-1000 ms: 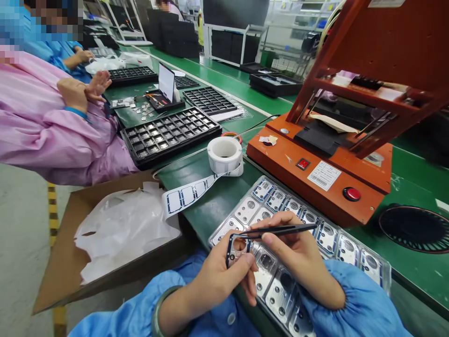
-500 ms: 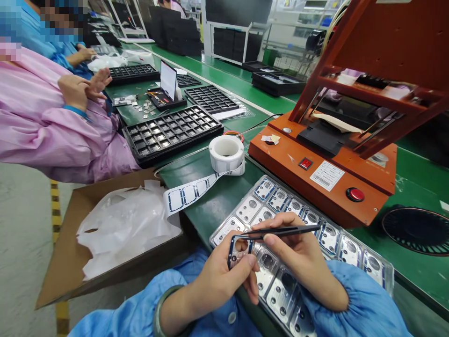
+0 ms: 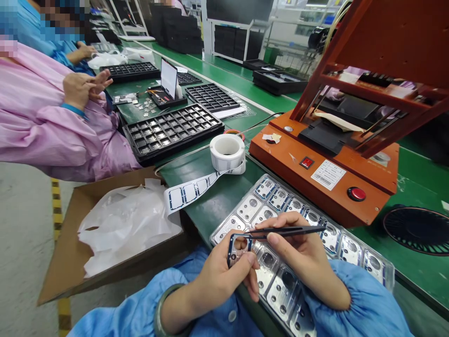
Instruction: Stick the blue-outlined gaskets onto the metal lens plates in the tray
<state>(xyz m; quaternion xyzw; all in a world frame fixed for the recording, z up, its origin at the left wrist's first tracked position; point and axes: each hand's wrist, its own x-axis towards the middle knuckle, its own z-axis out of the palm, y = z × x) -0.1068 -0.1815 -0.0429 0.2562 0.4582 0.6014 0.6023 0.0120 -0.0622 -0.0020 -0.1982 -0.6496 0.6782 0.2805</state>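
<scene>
Between the thumb and fingers of my left hand point(image 3: 213, 278) is a small metal plate point(image 3: 235, 256) with a round hole and a dark blue frame along its edges. My right hand point(image 3: 305, 255) pinches black tweezers point(image 3: 298, 230), whose tips are at the plate's upper edge. Whether the tips touch the frame is too small to tell. Beneath both hands lies a clear plastic tray point(image 3: 390, 277) of similar metal plates, some with blue frames; my hands cover part of it. Left of it, a white roll point(image 3: 228, 157) trails a strip point(image 3: 191, 193) of blue frames.
An orange machine point(image 3: 336, 187) with a red button stands behind the tray. A black round basket point(image 3: 417, 229) sits at right. Left are a cardboard box point(image 3: 63, 267) holding white sheets point(image 3: 122, 224) and a black gridded tray point(image 3: 143, 157). A co-worker's hands point(image 3: 84, 89) are beyond.
My right hand and the tweezers have shifted slightly to the right. My left hand still holds the plate in nearly the same spot. The co-worker's hands have moved a little.
</scene>
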